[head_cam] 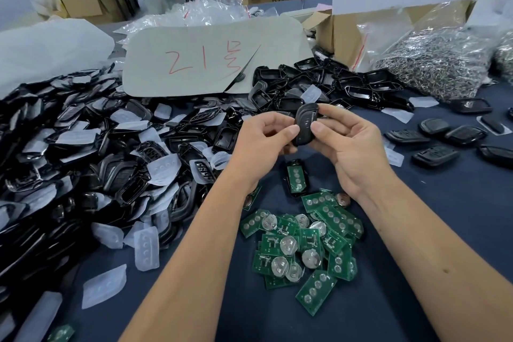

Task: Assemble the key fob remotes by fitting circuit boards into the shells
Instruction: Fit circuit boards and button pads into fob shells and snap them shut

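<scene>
Both hands hold one black key fob shell [305,122] upright above the blue table. My left hand [266,141] pinches its left edge with the thumb on the front. My right hand [347,141] grips its right side, thumb pressed on the face. Below them lies an open shell with a green circuit board seated in it [296,179]. A heap of loose green circuit boards [302,244], some with round coin cells, lies nearer to me. A big pile of black shell halves and clear rubber button pads [111,161] fills the left.
Several closed fobs [449,141] lie at the right. Behind the hands are more black shells [333,83], a grey card with red writing [211,61], a cardboard box [341,33] and a bag of metal key rings [438,64].
</scene>
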Available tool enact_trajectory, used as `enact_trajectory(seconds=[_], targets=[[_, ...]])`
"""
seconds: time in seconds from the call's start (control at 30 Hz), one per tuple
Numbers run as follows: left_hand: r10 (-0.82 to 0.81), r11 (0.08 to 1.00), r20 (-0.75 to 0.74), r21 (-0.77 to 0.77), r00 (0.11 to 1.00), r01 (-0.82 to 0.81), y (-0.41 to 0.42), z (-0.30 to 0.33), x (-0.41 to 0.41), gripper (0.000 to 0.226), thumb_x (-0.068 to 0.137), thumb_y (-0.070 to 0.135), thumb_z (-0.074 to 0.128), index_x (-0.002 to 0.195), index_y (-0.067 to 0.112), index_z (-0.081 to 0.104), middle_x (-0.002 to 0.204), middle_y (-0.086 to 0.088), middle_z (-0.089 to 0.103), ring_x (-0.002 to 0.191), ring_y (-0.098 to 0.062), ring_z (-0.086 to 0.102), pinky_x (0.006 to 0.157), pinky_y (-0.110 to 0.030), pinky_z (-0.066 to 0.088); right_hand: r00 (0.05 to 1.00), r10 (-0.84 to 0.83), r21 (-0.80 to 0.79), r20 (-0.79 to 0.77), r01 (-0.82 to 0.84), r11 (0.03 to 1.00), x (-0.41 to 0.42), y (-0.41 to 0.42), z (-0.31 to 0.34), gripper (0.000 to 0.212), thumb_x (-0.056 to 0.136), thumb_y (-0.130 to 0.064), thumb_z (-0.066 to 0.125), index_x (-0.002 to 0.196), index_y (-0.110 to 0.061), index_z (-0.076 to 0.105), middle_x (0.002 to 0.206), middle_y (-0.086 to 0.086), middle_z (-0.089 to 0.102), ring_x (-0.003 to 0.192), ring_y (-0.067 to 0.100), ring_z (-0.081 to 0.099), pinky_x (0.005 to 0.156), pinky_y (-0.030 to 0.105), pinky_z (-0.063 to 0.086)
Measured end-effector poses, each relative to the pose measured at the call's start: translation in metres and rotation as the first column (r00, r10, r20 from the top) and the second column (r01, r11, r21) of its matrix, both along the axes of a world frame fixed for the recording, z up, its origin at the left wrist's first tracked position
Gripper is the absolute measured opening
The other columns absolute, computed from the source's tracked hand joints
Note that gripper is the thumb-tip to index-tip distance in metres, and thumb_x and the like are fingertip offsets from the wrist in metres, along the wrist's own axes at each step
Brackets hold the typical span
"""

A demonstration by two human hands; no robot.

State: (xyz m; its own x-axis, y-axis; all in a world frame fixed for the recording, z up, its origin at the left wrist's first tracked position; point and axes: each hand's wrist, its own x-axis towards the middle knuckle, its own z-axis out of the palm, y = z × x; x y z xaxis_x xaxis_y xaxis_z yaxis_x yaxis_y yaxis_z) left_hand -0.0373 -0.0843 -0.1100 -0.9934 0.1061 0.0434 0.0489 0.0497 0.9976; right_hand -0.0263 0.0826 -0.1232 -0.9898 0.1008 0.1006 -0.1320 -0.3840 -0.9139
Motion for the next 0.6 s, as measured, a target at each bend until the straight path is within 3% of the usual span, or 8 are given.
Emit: enact_trajectory(seconds=[0.13, 0.37, 0.6], targets=[[-0.032, 0.997, 0.026, 0.069, 0.999, 0.030, 0.005, 0.002, 0.003, 0.015, 0.100, 0.003, 0.064, 0.102, 0.012, 0.077, 0.098, -0.010, 0.077, 0.089, -0.017, 0.074, 0.075, -0.029, 0.061, 0.999, 0.034, -0.050, -0.019, -0.035, 0.998, 0.002, 0.001, 0.002, 0.022, 0.088, 0.006, 0.070, 0.101, -0.011, 0.076, 0.091, 0.009, 0.080, 0.086, 0.021, 0.078, 0.074, 0.031, 0.062], [-0.059, 0.995, 0.080, 0.082, 0.995, 0.052, 0.007, 0.007, 0.005, 0.012, 0.101, 0.004, 0.062, 0.101, 0.006, 0.074, 0.095, -0.010, 0.077, 0.089, -0.020, 0.076, 0.079, -0.034, 0.064, 0.999, 0.053, -0.118, 0.001, -0.053, 0.992, 0.003, 0.004, 0.005, 0.023, 0.077, -0.004, 0.075, 0.099, -0.005, 0.072, 0.082, 0.009, 0.079, 0.074, 0.019, 0.075, 0.068, 0.029, 0.062], [-0.076, 0.991, 0.170, 0.124, 0.982, 0.055, 0.013, 0.013, 0.006, 0.012, 0.102, 0.004, 0.060, 0.098, 0.001, 0.071, 0.093, -0.017, 0.073, 0.087, -0.023, 0.070, 0.074, -0.027, 0.062, 0.999, 0.038, -0.128, 0.019, -0.035, 0.991, 0.005, 0.004, 0.008, 0.024, 0.078, -0.003, 0.074, 0.101, -0.006, 0.069, 0.072, 0.004, 0.075, 0.061, 0.014, 0.069, 0.061, 0.024, 0.059]])
